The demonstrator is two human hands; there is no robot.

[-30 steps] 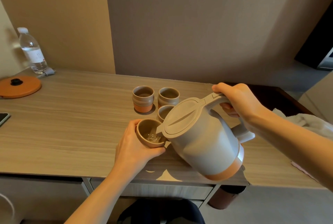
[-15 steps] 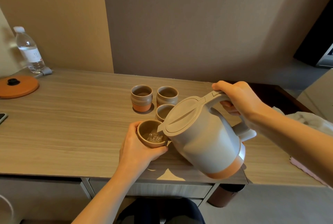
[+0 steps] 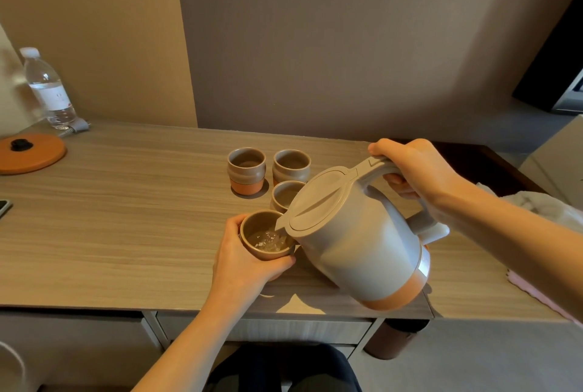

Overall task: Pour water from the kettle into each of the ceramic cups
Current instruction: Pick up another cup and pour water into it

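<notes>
A grey kettle (image 3: 353,240) with an orange base band is tilted to the left, lifted off the desk. My right hand (image 3: 416,167) grips its handle. The spout sits over a brown ceramic cup (image 3: 263,249), where water is splashing inside. My left hand (image 3: 243,262) wraps round that cup near the desk's front edge. Behind it stand three more ceramic cups: one at the back left (image 3: 246,170), one at the back right (image 3: 291,166), and one nearer (image 3: 284,194), partly hidden by the kettle lid.
The wooden desk (image 3: 126,218) carries an orange kettle base (image 3: 30,151) and a water bottle (image 3: 47,88) at the far left. A phone edge (image 3: 3,207) lies at the left border. White cloth (image 3: 542,205) lies at the right.
The kettle keeps pouring and the water in the held cup has risen a little. Both hands hold nearly the same places.
</notes>
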